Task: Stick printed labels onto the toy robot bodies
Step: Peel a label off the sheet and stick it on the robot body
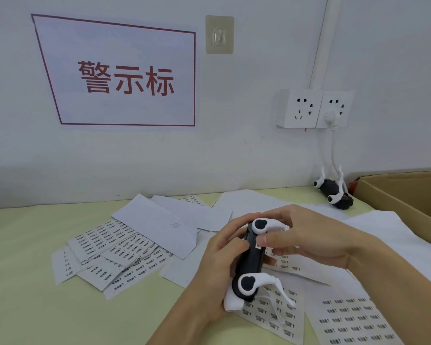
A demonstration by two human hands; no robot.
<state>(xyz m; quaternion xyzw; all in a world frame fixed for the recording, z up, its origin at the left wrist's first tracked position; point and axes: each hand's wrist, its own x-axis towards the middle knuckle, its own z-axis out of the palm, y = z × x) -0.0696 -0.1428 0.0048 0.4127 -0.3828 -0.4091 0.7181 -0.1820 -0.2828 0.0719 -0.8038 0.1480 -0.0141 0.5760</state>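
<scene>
Left hand [217, 265] grips glossy black toy robot body [249, 260]; right hand [309, 237] pinches small label [258, 246] on it. Cardboard box [406, 192] contents hidden.

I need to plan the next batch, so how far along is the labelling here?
Possibly done: one toy robot body lies set aside by the wall, though no label shows on it. In hand: the left hand holds a second toy body while the right hand presses a small label onto it. Left: label sheets still carry many labels; the cardboard box's contents are hidden.
</scene>
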